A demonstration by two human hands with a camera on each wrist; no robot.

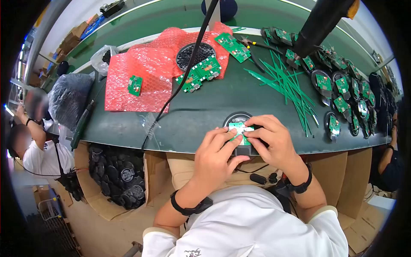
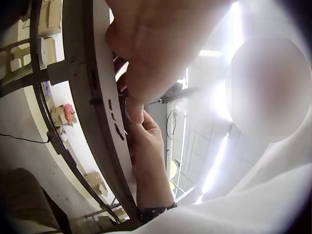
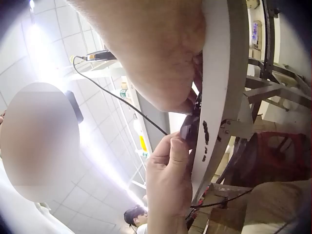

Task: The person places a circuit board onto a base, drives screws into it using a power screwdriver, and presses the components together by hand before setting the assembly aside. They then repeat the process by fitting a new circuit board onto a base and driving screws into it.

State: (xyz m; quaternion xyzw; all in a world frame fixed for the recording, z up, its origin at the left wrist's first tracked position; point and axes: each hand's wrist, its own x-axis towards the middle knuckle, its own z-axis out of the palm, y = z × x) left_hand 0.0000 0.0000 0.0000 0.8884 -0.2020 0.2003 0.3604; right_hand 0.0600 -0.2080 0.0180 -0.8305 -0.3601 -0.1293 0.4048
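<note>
At the front edge of the table lies a round black plastic housing (image 1: 233, 118) with a green circuit board (image 1: 236, 126) over it. The left hand (image 1: 214, 156) grips this piece from the left, its fingertips on the board and its thumb by the housing's front block. In the right wrist view that thumb lies against the black housing (image 3: 189, 127). From the right, the right hand (image 1: 274, 141) pinches the board's right side between bent fingers and thumb. The fingers cover part of the board. In the left wrist view, the left hand hides most of the work.
Red bubble wrap (image 1: 143, 73) carries a small board (image 1: 135, 85) and a dish of black bits (image 1: 186, 55). Green strips (image 1: 291, 85) lie to the right, beside several housings with boards (image 1: 342, 85). A black cable (image 1: 188, 77) crosses the table. A carton of black housings (image 1: 115, 175) stands below.
</note>
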